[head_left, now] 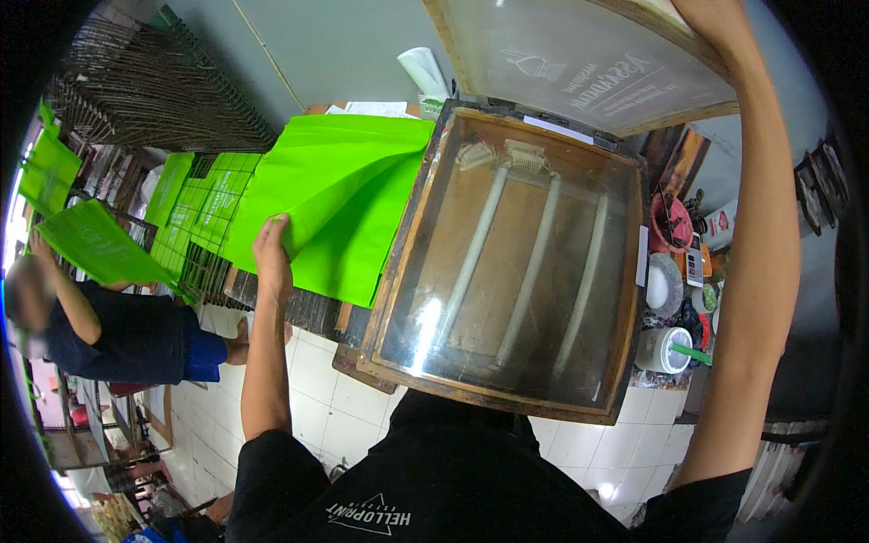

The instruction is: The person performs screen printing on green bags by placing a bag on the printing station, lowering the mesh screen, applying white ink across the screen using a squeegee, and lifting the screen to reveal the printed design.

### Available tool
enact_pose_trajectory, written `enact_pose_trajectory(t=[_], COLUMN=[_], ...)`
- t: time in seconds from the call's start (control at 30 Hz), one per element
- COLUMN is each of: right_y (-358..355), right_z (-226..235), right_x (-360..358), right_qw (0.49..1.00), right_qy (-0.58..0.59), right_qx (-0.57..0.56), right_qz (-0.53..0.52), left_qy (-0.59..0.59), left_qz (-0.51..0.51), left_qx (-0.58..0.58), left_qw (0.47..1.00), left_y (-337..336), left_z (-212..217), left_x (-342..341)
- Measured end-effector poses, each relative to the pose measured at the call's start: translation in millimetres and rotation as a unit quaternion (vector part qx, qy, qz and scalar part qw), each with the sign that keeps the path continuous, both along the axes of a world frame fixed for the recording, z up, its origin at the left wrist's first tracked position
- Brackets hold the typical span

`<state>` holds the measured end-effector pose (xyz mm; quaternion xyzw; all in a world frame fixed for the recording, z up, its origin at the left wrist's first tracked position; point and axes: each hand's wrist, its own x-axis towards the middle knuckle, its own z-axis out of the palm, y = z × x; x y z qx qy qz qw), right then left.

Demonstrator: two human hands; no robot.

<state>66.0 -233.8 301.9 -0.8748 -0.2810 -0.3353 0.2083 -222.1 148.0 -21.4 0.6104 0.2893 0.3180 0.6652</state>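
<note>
The left hand [272, 258] reaches out over the left edge of the bench, its fingers curled down and pinched on the near edge of a bright green sheet of thin non-woven fabric [335, 195], so the fabric lies directly under and beyond the fingertips and spreads away to the upper right. The fabric's right edge meets the left rim of a glass-topped wooden box [516, 262] with three pale tube lamps lying lengthwise inside it. The right hand [706, 14] is raised high at the top of the view, against the wooden frame of a mesh printing screen [588, 63] that is tilted up above the box; the hand is cut off by the picture's edge, so how far it is closed cannot be told. To the left of the fabric, more green pieces rest on a dark wire rack [204, 217], and another person in a dark shirt [127, 335] holds a green bag [95, 244]. Tubs and pots [665, 348] crowd the right of the box.
</note>
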Motion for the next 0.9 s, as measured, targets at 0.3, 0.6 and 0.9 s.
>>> enact_pose_trajectory(t=[0.3, 0.6, 0.9], right_y=[-4.4, -9.4, -11.9], right_z=[0.8, 0.1, 4.3], right_x=[16.1, 36.2, 46.8], right_qw=[1.000, 0.997, 0.997], right_qy=[-0.019, -0.043, -0.043], right_qx=[-0.016, -0.033, -0.054], right_qz=[0.008, 0.046, 0.024], left_qy=[0.055, -0.072, 0.296], left_qz=[-0.473, -0.584, -0.318], left_qx=[0.386, 0.451, 0.532], left_qw=[0.790, 0.671, 0.727], left_y=[-201.9, -382.5, -322.0], left_z=[-74.1, -65.0, -45.5], left_x=[51.0, 61.5, 264.2])
